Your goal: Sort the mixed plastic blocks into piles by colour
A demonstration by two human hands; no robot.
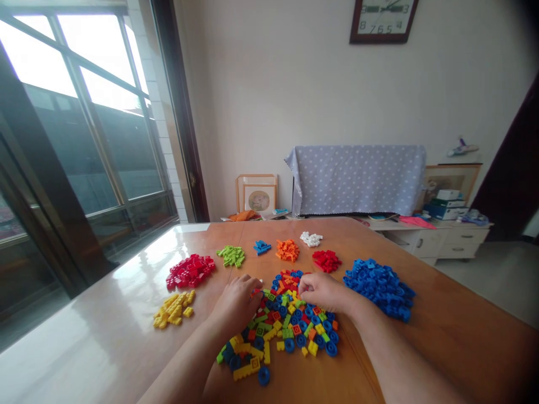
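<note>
A mixed heap of small plastic bricks (286,328) in red, blue, yellow, green and orange lies on the wooden table (463,342) in front of me. My left hand (238,300) rests on the heap's left side, fingers curled over the bricks; what it holds, if anything, is hidden. My right hand (324,292) sits at the heap's upper right, fingertips pinched together on something too small to name. Sorted piles ring the heap: red (190,271), yellow (173,310), green (231,255), small blue (261,247), orange (288,250), white (311,239), a second red (327,260), large blue (381,287).
A glossy pale surface (84,331) adjoins the table on the left, beside a large window (84,129). Behind the table stand a cloth-covered object (357,178), framed pictures (256,193) on the floor and a low white cabinet (433,238). A clock (382,19) hangs on the wall.
</note>
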